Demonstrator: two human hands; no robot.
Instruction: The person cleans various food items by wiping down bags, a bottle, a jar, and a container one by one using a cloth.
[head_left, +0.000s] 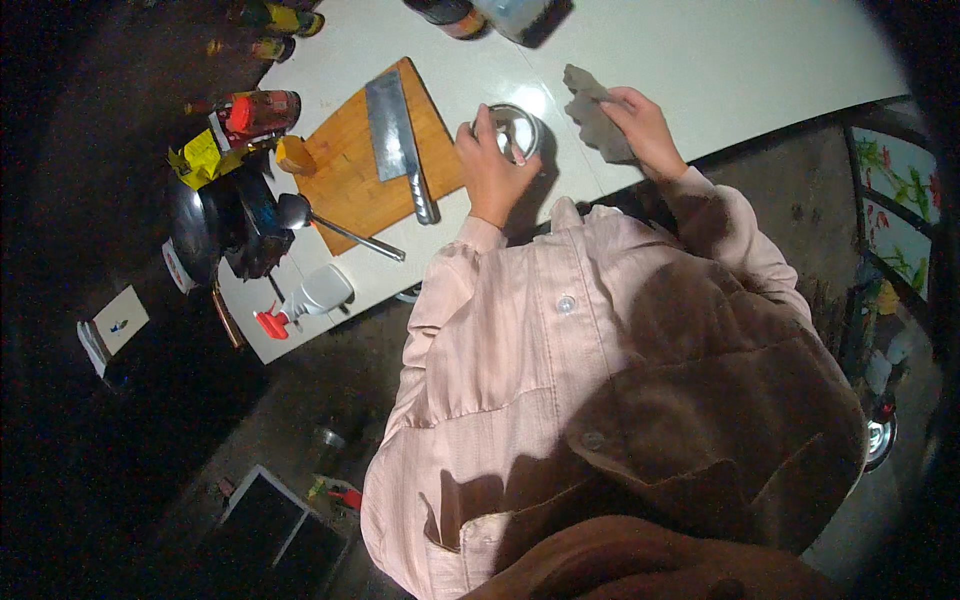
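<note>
My left hand (495, 169) grips a small round metal bowl (517, 124) by its side, with fingers at its rim. Between the thumb and fingers of my right hand (643, 127) is a crumpled grey cloth (596, 120), held just right of the bowl. A wooden cutting board (337, 169) lies to the left of my left hand. On the board rests a cleaver (390, 127) with a wide blade, its metal handle (420, 199) pointing towards me. A metal-handled spatula or ladle (360, 236) lies across the board's near corner.
On the white countertop (697, 60), a spray bottle (322, 289) with a red trigger lies near the left front corner. A red-capped jar (266, 112), a yellow packet (202, 157) and dark containers (255, 217) crowd the left edge. More bottles (281, 19) stand at the far left.
</note>
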